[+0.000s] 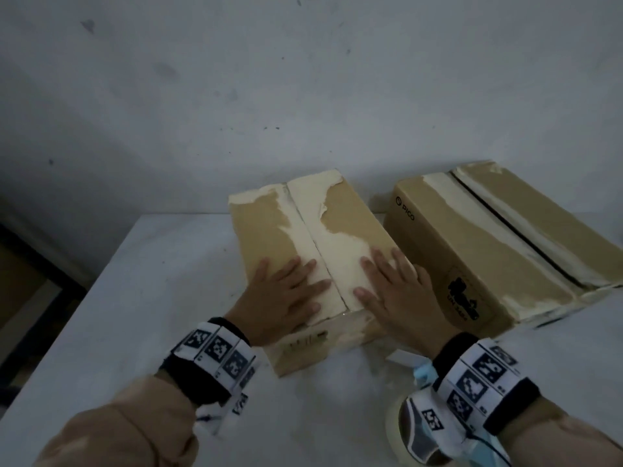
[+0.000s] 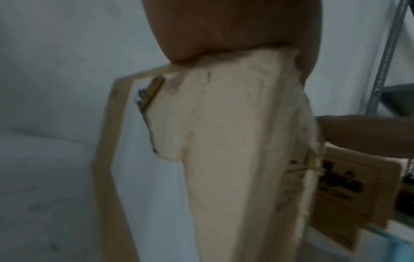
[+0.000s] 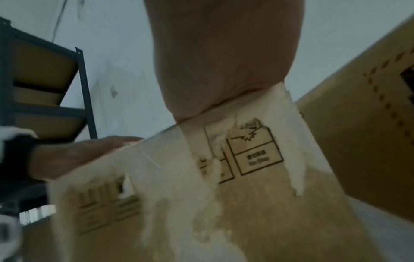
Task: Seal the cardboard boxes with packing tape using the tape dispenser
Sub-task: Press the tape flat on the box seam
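A worn cardboard box [image 1: 266,227] with torn, pale patches sits mid-table, its two top flaps meeting at a centre seam. My left hand [image 1: 286,291] lies flat on the left flap near the front edge, fingers straight. My right hand [image 1: 394,281] lies flat on the right flap, fingers spread. The wrist views show each palm [image 2: 235,26] [image 3: 224,62] pressed on the box's [image 3: 246,203] front edge. A second cardboard box [image 1: 472,251] with a dark open seam stands to the right. A tape roll with a blue dispenser [image 1: 418,429] lies by my right wrist, mostly hidden.
The white table [image 1: 151,298] ends at the left and runs back to a marked white wall [image 1: 303,96]. A dark metal shelf rack [image 3: 44,88] holding brown boxes stands to the left. A small white slip [image 1: 401,358] lies near the front box.
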`<state>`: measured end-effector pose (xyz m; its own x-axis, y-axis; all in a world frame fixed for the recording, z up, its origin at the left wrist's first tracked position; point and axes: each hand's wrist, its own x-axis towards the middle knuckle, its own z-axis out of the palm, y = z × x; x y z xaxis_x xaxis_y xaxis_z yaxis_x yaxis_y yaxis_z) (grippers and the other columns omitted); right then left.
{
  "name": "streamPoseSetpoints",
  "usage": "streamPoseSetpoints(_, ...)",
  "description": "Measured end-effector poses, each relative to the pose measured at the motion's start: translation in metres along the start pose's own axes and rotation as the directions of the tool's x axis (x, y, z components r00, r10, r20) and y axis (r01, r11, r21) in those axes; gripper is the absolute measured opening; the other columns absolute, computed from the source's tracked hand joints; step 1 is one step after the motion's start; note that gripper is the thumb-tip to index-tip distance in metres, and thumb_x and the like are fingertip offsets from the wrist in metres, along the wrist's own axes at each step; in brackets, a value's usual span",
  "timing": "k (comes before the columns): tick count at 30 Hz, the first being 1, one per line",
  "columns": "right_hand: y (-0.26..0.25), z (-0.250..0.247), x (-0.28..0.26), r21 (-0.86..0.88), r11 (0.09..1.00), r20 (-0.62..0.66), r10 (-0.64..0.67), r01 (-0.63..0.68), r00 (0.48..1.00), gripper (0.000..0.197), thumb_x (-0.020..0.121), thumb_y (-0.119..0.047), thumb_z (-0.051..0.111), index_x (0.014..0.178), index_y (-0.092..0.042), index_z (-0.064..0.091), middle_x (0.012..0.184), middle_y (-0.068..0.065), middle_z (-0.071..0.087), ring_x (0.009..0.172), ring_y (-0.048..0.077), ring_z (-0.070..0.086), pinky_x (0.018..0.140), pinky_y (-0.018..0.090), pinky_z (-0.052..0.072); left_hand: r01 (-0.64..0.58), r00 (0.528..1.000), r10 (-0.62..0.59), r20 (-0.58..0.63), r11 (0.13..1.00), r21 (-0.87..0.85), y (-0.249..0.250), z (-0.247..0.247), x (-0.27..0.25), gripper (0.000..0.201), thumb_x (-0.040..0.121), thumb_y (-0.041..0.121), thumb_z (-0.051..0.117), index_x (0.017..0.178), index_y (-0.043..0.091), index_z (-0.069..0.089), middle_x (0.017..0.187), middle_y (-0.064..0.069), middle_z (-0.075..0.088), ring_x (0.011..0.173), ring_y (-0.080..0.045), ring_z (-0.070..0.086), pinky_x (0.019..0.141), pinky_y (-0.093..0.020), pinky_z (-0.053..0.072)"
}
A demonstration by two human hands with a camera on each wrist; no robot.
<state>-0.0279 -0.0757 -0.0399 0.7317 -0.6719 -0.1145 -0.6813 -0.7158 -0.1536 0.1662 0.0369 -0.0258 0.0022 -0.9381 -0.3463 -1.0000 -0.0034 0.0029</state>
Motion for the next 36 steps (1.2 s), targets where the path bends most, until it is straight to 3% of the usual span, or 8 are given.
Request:
streamPoseSetpoints(2,-0.012,0.005,-0.011,-0.060,0.997,0.010,0.049,-0.048,0.999,0.101,0.071,-0.071,-0.024,0.142,-0.023,0.030,0.153,0.008,0.023,0.139,0.036,0.020,0.104,0.052,0.027,-0.005,0.998,0.012,-0.065,0.993,0.115,-0.014,-0.001,0.001,0.061,0.093,0.052,-0.006,0.134,0.035,0.035,0.137,0.000,0.053,0.120,-0.023,0.056,0.082,-0.057,0.048)
streamPoseSetpoints(4,-0.025,0.010,-0.018,-0.036,0.989,-0.007,0.140,-0.140,0.990,0.084,0.088,-0.062,-0.006,0.127,-0.017,0.054,0.134,0.016,0.051,0.120,0.044,0.048,0.085,0.055,0.045,0.010,0.999,-0.004,-0.045,0.993,0.120,-0.017,-0.007,0.000,0.080,0.076,0.061,-0.024,0.143,0.040,0.016,0.154,0.004,0.025,0.140,-0.020,0.029,0.101,-0.063,0.027)
streamPoseSetpoints(10,-0.042,0.017,-0.033,-0.038,0.983,0.009,0.181,-0.180,0.984,0.075,0.092,-0.057,0.002,0.120,-0.018,0.059,0.124,0.019,0.058,0.109,0.046,0.055,0.087,0.055,0.038,0.236,0.968,-0.242,-0.065,0.968,-0.079,0.035,0.009,-0.004,0.075,0.082,0.070,0.003,0.147,0.033,0.004,0.158,0.004,-0.004,0.146,-0.016,-0.003,0.111,-0.058,0.001)
streamPoseSetpoints(17,-0.018,0.021,-0.036,-0.087,0.992,-0.081,0.081,-0.088,0.993,0.101,0.055,-0.066,-0.040,0.142,-0.044,0.006,0.156,0.004,0.006,0.138,0.035,0.010,0.094,0.046,-0.002,0.109,0.966,-0.103,-0.238,0.994,0.012,0.027,0.025,-0.006,0.067,0.093,0.056,0.001,0.121,0.028,0.055,0.119,0.002,0.066,0.105,-0.018,0.066,0.079,-0.056,0.049)
streamPoseSetpoints(21,-0.024,0.016,-0.038,-0.033,0.995,0.023,0.098,-0.097,0.995,0.083,0.082,-0.066,-0.013,0.135,-0.033,0.041,0.145,0.015,0.037,0.130,0.041,0.034,0.096,0.048,0.008,0.052,0.951,-0.044,-0.307,0.998,0.018,0.027,0.029,-0.003,0.058,0.094,0.055,0.006,0.119,0.026,0.049,0.116,0.004,0.068,0.103,-0.018,0.067,0.080,-0.049,0.051)
streamPoseSetpoints(25,-0.031,0.010,-0.035,-0.125,0.992,-0.003,0.027,-0.027,1.000,0.102,0.068,-0.073,-0.020,0.140,-0.024,0.031,0.150,0.015,0.025,0.138,0.035,0.021,0.103,0.049,0.001,0.045,0.961,-0.024,-0.274,0.997,0.070,0.025,0.027,-0.001,0.061,0.082,0.055,0.029,0.110,0.018,0.068,0.114,-0.002,0.069,0.099,-0.025,0.068,0.075,-0.050,0.054)
streamPoseSetpoints(29,-0.041,0.009,-0.028,-0.049,0.998,0.029,0.042,-0.040,0.999,0.078,0.083,-0.070,0.014,0.097,-0.009,0.060,0.112,0.016,0.065,0.102,0.036,0.061,0.081,0.045,0.048,-0.025,0.963,0.061,-0.264,0.990,0.137,0.023,0.029,0.000,0.061,0.076,0.050,0.034,0.111,0.014,0.068,0.114,-0.005,0.069,0.100,-0.025,0.068,0.076,-0.040,0.056)
streamPoseSetpoints(36,-0.029,0.014,-0.032,-0.176,0.983,-0.069,-0.073,0.060,0.995,0.078,0.045,-0.049,0.083,0.108,-0.009,0.060,0.115,0.015,0.065,0.102,0.033,0.063,0.081,0.040,0.050,0.047,0.970,-0.023,-0.241,0.994,0.096,0.029,0.017,-0.005,0.072,0.077,0.053,0.022,0.138,0.019,0.042,0.143,-0.003,0.045,0.130,-0.025,0.046,0.100,-0.053,0.038)
